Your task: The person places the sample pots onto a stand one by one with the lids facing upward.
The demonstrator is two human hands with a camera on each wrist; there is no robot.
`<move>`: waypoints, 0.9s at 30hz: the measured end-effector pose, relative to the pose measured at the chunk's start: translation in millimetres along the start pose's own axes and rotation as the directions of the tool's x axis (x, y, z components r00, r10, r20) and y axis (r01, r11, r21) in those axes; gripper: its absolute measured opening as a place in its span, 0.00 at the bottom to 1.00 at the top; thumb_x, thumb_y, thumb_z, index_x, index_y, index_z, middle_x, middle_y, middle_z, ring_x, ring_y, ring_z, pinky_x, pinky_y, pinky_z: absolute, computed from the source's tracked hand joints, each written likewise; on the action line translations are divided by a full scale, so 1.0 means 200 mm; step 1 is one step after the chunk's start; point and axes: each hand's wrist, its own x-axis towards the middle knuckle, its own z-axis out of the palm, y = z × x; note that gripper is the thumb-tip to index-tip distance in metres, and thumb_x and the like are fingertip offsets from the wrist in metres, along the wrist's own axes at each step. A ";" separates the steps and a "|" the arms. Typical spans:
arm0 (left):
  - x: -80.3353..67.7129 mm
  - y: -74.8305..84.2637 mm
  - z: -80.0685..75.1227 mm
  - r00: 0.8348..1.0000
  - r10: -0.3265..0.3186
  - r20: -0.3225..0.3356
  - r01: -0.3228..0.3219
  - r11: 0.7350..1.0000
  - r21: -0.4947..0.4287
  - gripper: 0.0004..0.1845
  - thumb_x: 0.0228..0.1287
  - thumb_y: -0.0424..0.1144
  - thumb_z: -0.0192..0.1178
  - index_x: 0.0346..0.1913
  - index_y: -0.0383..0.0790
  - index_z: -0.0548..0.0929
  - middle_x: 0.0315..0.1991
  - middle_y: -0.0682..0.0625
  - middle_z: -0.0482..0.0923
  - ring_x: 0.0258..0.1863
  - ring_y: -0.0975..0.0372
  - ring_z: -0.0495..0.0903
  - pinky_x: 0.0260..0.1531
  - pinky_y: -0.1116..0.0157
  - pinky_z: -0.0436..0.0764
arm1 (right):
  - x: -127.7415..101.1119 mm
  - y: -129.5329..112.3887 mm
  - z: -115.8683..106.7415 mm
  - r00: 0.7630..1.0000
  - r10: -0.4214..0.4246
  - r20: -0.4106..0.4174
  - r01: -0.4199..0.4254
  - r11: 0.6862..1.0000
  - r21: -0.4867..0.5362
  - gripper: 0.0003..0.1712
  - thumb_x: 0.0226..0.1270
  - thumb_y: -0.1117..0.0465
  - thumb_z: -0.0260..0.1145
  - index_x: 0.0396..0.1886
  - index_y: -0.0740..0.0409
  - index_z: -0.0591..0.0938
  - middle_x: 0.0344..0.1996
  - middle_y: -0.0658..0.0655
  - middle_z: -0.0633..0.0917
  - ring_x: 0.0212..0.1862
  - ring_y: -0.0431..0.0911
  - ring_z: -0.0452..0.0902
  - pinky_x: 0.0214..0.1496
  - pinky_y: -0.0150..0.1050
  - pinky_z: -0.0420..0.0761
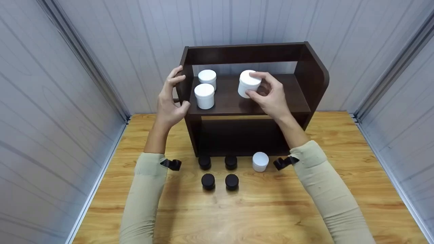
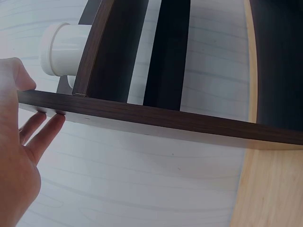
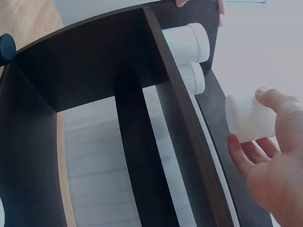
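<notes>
My right hand [image 1: 271,96] pinches a white lidded jar [image 1: 249,84] between thumb and fingers over the upper board of a dark brown shelf [image 1: 234,106]. In the right wrist view the held jar [image 3: 248,118] appears tilted, apart from the jars on the board. The left hand [image 1: 171,105] grips the shelf's left side panel [image 2: 118,109], its thumb on the inner side and fingers on the outer face. Just right of that hand, two white jars stand on the upper board, a rear jar [image 1: 207,78] and a front jar [image 1: 204,96].
On the wood-patterned floor before the shelf stand another white jar [image 1: 260,162] and several small black jars [image 1: 232,182] in two rows. Pale panelled walls [image 1: 67,84] enclose both sides and the back. The shelf's lower compartment [image 1: 240,135] faces forward.
</notes>
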 end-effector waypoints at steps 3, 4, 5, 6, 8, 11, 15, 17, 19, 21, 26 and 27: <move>0.00 0.00 0.00 1.000 -0.006 -0.002 0.006 1.000 0.002 0.37 0.52 0.19 0.58 0.70 0.38 0.79 0.84 0.39 0.74 0.83 0.49 0.75 0.70 0.61 0.80 | 0.04 0.00 0.03 1.000 0.002 0.000 -0.002 1.000 -0.020 0.29 0.65 0.75 0.78 0.66 0.72 0.84 0.66 0.70 0.85 0.61 0.47 0.90 0.56 0.29 0.89; -0.01 0.00 0.00 1.000 -0.007 -0.003 0.007 1.000 0.003 0.37 0.52 0.19 0.59 0.70 0.38 0.79 0.84 0.39 0.74 0.83 0.49 0.75 0.70 0.62 0.80 | 0.05 0.00 0.04 1.000 0.003 0.004 -0.003 1.000 -0.030 0.29 0.65 0.75 0.78 0.66 0.72 0.84 0.67 0.70 0.85 0.62 0.49 0.89 0.56 0.29 0.90; -0.01 0.00 0.00 1.000 -0.007 -0.004 0.007 1.000 0.004 0.37 0.52 0.19 0.59 0.70 0.38 0.79 0.83 0.39 0.74 0.83 0.49 0.75 0.70 0.62 0.80 | 0.06 0.00 0.04 1.000 0.004 0.007 -0.004 0.999 -0.039 0.29 0.65 0.75 0.78 0.67 0.72 0.84 0.67 0.70 0.85 0.63 0.51 0.89 0.56 0.29 0.90; -0.01 0.00 0.00 1.000 -0.009 -0.004 0.009 1.000 0.007 0.37 0.52 0.19 0.59 0.69 0.38 0.79 0.83 0.39 0.74 0.83 0.50 0.75 0.70 0.62 0.80 | 0.08 0.00 0.05 1.000 0.004 0.008 -0.003 0.999 -0.047 0.29 0.65 0.75 0.78 0.67 0.72 0.84 0.67 0.70 0.85 0.64 0.52 0.89 0.57 0.29 0.90; -0.01 0.01 -0.01 1.000 -0.012 -0.004 0.013 1.000 0.013 0.37 0.52 0.19 0.59 0.70 0.39 0.79 0.84 0.40 0.74 0.84 0.50 0.75 0.70 0.62 0.79 | 0.10 -0.01 0.06 1.000 0.005 0.007 -0.005 0.998 -0.059 0.30 0.65 0.74 0.79 0.67 0.72 0.84 0.67 0.70 0.84 0.65 0.54 0.88 0.58 0.30 0.90; 0.00 0.01 -0.01 1.000 -0.013 0.000 0.013 1.000 0.018 0.37 0.52 0.19 0.60 0.70 0.39 0.79 0.84 0.40 0.74 0.84 0.50 0.74 0.71 0.61 0.79 | 0.14 -0.01 0.08 1.000 0.009 -0.002 -0.009 0.998 -0.064 0.30 0.66 0.74 0.78 0.68 0.72 0.83 0.68 0.70 0.84 0.65 0.56 0.88 0.60 0.30 0.89; 0.00 0.01 -0.02 1.000 -0.012 0.004 0.012 1.000 0.018 0.37 0.53 0.18 0.59 0.70 0.39 0.79 0.84 0.40 0.73 0.85 0.51 0.73 0.71 0.60 0.80 | 0.18 0.00 0.10 1.000 0.022 -0.011 -0.023 0.995 -0.096 0.30 0.67 0.73 0.78 0.69 0.71 0.83 0.69 0.69 0.84 0.65 0.56 0.87 0.62 0.30 0.87; 0.00 0.02 -0.03 1.000 -0.011 0.002 0.011 1.000 0.017 0.37 0.53 0.18 0.59 0.70 0.40 0.79 0.84 0.40 0.73 0.84 0.51 0.74 0.71 0.60 0.80 | 0.20 0.01 0.11 0.999 0.035 -0.015 -0.037 0.993 -0.111 0.30 0.67 0.73 0.78 0.69 0.70 0.83 0.69 0.69 0.84 0.65 0.55 0.87 0.64 0.31 0.86; 0.00 0.02 -0.02 1.000 -0.012 0.001 0.012 1.000 0.017 0.37 0.53 0.18 0.59 0.70 0.40 0.79 0.84 0.41 0.73 0.84 0.51 0.74 0.71 0.60 0.80 | 0.22 0.02 0.12 0.998 0.053 -0.021 -0.055 0.991 -0.123 0.31 0.67 0.73 0.78 0.70 0.69 0.83 0.70 0.68 0.84 0.64 0.55 0.87 0.67 0.34 0.85; 0.00 0.02 -0.02 1.000 -0.009 -0.001 0.009 1.000 0.015 0.37 0.53 0.19 0.59 0.70 0.40 0.79 0.84 0.41 0.73 0.84 0.51 0.74 0.71 0.59 0.80 | 0.23 0.03 0.12 0.997 0.070 -0.030 -0.073 0.989 -0.127 0.31 0.67 0.73 0.78 0.70 0.69 0.83 0.71 0.68 0.84 0.63 0.57 0.87 0.70 0.39 0.84; 0.00 0.02 -0.02 1.000 -0.007 0.002 0.007 1.000 0.008 0.37 0.53 0.19 0.59 0.70 0.38 0.79 0.84 0.40 0.73 0.85 0.50 0.73 0.72 0.57 0.80 | 0.25 0.08 0.14 0.990 0.117 -0.081 -0.129 0.978 -0.166 0.30 0.66 0.72 0.79 0.69 0.66 0.85 0.71 0.68 0.83 0.65 0.61 0.86 0.76 0.48 0.82; 0.00 0.02 -0.02 1.000 -0.009 0.003 0.009 1.000 0.007 0.37 0.53 0.19 0.59 0.70 0.37 0.79 0.84 0.39 0.73 0.85 0.50 0.73 0.73 0.57 0.80 | 0.25 0.09 0.15 0.988 0.126 -0.090 -0.141 0.975 -0.173 0.30 0.66 0.72 0.79 0.69 0.66 0.85 0.70 0.68 0.82 0.65 0.62 0.86 0.77 0.48 0.82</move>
